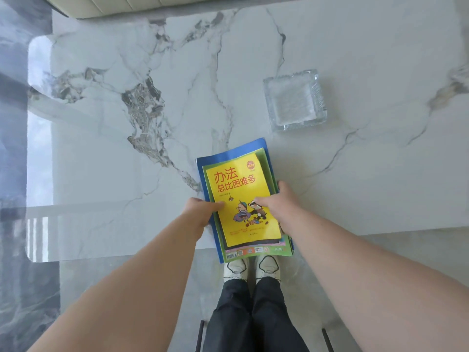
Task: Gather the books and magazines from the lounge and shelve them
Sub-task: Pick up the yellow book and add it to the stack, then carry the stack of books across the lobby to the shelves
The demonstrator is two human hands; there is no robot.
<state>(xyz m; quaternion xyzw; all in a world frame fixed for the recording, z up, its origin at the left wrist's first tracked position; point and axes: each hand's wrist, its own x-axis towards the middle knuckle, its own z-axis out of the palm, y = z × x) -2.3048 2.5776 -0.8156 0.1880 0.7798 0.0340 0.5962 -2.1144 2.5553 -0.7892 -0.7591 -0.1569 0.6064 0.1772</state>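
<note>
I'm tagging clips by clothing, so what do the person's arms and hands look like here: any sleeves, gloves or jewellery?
Both forearms are bare as far up as the frame shows; no sleeve is visible. The left hand and right hand wear no gloves, and no ring, watch or bracelet shows. Lower down, dark trousers and white shoes with dark trim are visible.

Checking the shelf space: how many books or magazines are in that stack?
3 visible: yellow book on top, green magazine beneath, blue one at the bottom. More may be hidden between.
</note>
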